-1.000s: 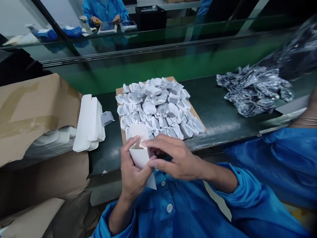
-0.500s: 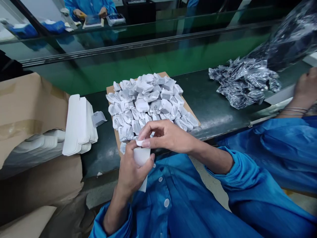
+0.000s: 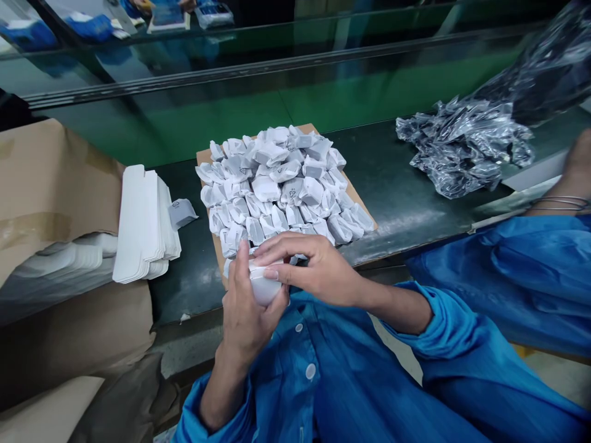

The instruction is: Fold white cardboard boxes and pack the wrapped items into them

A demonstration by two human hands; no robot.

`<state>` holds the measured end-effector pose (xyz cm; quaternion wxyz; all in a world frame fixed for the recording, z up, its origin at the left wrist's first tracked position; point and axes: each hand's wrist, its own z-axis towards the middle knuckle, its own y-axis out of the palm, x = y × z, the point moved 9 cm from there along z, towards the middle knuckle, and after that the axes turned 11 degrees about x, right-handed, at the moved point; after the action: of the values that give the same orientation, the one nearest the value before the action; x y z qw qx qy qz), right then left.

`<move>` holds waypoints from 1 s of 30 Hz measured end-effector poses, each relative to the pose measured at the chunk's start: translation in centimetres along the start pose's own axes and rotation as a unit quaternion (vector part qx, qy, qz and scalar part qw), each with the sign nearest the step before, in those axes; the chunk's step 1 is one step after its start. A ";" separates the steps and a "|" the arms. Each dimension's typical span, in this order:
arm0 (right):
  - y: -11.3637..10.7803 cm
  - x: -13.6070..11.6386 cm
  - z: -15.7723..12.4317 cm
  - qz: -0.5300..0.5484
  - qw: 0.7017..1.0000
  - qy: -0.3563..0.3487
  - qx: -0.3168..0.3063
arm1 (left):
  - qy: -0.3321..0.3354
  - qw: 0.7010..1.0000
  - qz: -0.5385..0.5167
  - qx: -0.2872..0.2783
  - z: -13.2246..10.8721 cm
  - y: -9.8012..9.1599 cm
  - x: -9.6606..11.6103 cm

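A small white cardboard box (image 3: 265, 288) is held between both hands just in front of the pile. My left hand (image 3: 247, 301) grips its sides, fingers on the left and thumb on the near right. With thumb and fingers, my right hand (image 3: 307, 264) pinches the upper end of the box, where a fold line shows. Much of the box is hidden by the hands. Behind it, many small parcels in white wrapping (image 3: 272, 191) are heaped on a brown cardboard sheet (image 3: 362, 206).
To the left lie stacked flat white cartons (image 3: 138, 227), one wrapped parcel (image 3: 181, 213) and an open brown carton (image 3: 60, 184). Clear plastic bags (image 3: 466, 144) lie at right on the dark green bench (image 3: 383, 172). A co-worker's arm (image 3: 567, 184) is at the far right.
The end flap that stood up between my right fingers is now pressed down on the box. My left fingers have straightened upward along its side. The camera view has tilted slightly downward.
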<state>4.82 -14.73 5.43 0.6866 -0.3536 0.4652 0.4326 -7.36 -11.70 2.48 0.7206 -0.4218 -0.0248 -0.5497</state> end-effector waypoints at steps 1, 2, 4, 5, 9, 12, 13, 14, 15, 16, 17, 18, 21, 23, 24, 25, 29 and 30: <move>0.1 -0.4 -0.4 -0.025 0.998 -0.050 0.009 | -0.003 1.000 -0.003 -0.008 0.0 0.1 -0.1; 0.2 -0.8 -0.9 -0.053 0.993 -0.101 0.021 | -0.006 1.000 -0.008 -0.015 -0.1 0.2 -0.3; 0.5 -1.1 -2.2 -0.111 0.975 -0.188 0.051 | -0.016 0.999 -0.024 -0.029 -0.5 0.4 -0.6; 0.8 -0.9 -2.8 -0.140 0.964 -0.215 0.064 | -0.026 0.999 -0.031 -0.035 -0.7 0.5 -0.8; 2.3 0.7 -4.0 -0.249 0.939 -0.234 0.038 | -0.064 0.995 -0.064 -0.036 -1.7 0.6 -1.3; 3.2 1.1 -4.5 -0.249 0.947 -0.202 -0.034 | -0.087 0.992 -0.087 0.007 -1.3 0.2 -0.9; 3.1 1.1 -4.6 -0.238 0.954 -0.176 -0.038 | -0.107 0.989 -0.087 0.045 -0.9 -0.4 -1.0; 2.8 1.2 -4.7 -0.229 0.962 -0.143 -0.035 | -0.137 0.982 -0.090 0.096 -0.4 -1.2 -1.2; 2.5 1.3 -4.9 -0.221 0.969 -0.105 -0.036 | -0.171 0.969 -0.100 0.147 0.0 -2.0 -1.6; 2.2 1.7 -5.1 -0.215 0.974 -0.063 -0.044 | -0.201 0.954 -0.117 0.187 0.4 -2.6 -2.0; 1.8 2.1 -5.3 -0.210 0.976 -0.019 -0.057 | -0.215 0.944 -0.134 0.212 0.9 -3.1 -2.3; 1.4 2.6 -5.3 -0.206 0.976 0.021 -0.073 | -0.198 0.946 -0.140 0.216 1.7 -3.4 -2.3; -1.2 3.0 -4.1 -0.191 0.974 0.092 -0.077 | -0.022 0.985 -0.074 0.153 4.0 -3.5 -0.3; -2.7 2.1 -2.5 -0.179 0.976 0.081 -0.095 | 0.127 0.991 -0.025 0.041 4.4 -1.8 1.5; -3.1 1.4 -1.9 -0.169 0.975 0.064 -0.129 | 0.190 0.981 -0.018 -0.024 4.2 -0.6 2.1; -3.6 0.8 -1.5 -0.163 0.973 0.049 -0.157 | 0.238 0.968 -0.014 -0.082 3.8 0.5 2.5; -12.2 0.2 0.0 -0.309 0.949 0.042 0.047 | 0.231 0.963 0.070 -0.116 4.9 2.9 0.1; -14.9 0.6 -0.5 -0.356 0.925 0.062 0.116 | 0.192 0.970 0.097 -0.110 5.6 3.3 -1.1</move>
<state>18.53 -20.62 5.91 0.8018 -0.4395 0.3970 0.0798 -2.72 -7.17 3.57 0.7107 -0.3854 0.2156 -0.5476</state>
